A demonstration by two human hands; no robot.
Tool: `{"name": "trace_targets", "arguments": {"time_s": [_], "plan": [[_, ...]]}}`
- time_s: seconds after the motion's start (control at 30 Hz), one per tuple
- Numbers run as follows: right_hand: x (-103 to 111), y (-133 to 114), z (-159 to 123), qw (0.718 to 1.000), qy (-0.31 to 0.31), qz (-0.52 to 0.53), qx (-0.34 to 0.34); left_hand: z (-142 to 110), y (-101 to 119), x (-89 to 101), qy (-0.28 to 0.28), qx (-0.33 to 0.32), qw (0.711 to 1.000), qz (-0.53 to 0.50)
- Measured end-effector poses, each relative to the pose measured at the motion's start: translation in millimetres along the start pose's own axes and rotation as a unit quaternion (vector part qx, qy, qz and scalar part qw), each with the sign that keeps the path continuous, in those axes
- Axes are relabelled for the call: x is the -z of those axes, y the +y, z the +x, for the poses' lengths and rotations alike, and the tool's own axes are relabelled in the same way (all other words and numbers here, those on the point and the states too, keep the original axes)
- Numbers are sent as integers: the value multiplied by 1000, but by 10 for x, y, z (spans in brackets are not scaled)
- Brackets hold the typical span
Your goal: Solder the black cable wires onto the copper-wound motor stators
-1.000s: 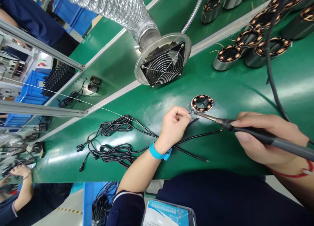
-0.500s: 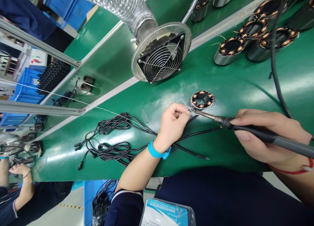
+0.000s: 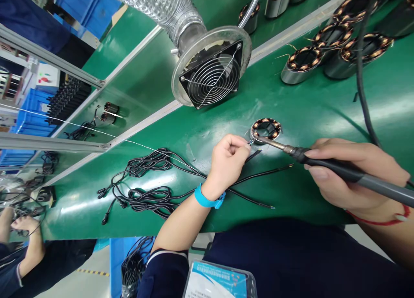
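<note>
Cables (image 3: 150, 162) lie coiled toward the bench's (image 3: 310, 112) left end. Left hand (image 3: 229, 158) pinches fine wires beside the coil ring (image 3: 270, 127), set mid-bench, back from the front edge. Right hand (image 3: 362, 203) grips the soldering iron (image 3: 343, 169) pen-fashion; a slip could burn fingertips or winding. Tip contact unclear; iron's rear cut off.

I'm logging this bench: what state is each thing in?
Left hand: pinching thin wires
Right hand: closed around the iron
Iron: held, tip at the ring, contact unclear
Ring: on the bench, copper windings upward
Cables: partly coiled, lying on the bench
Fan: tilted, cannot tell if spinning
Blue bin: open, holding bundled leads
</note>
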State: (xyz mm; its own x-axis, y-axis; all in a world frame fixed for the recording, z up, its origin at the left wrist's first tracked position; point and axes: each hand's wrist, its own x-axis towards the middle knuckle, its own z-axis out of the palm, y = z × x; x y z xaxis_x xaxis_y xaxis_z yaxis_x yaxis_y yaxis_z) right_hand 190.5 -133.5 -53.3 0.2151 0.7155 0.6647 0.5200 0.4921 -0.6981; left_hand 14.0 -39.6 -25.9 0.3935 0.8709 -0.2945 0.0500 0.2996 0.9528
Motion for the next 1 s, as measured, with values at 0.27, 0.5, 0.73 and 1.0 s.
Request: {"name": "trace_targets", "arguments": {"time_s": [0.27,0.5,0.73,1.0], "plan": [[37,-14,86,998,-46,-33,38,3,-7,0,3,5,1000,-2],[3,-69,149,992,-49,-109,49,7,-12,-5,11,-7,1000,-10],[-26,-165,350,984,-81,-158,13,0,11,6,39,-50,998,-18],[-159,-105,502,975,-142,-164,-49,-34,-24,17,23,-68,997,16]]}}
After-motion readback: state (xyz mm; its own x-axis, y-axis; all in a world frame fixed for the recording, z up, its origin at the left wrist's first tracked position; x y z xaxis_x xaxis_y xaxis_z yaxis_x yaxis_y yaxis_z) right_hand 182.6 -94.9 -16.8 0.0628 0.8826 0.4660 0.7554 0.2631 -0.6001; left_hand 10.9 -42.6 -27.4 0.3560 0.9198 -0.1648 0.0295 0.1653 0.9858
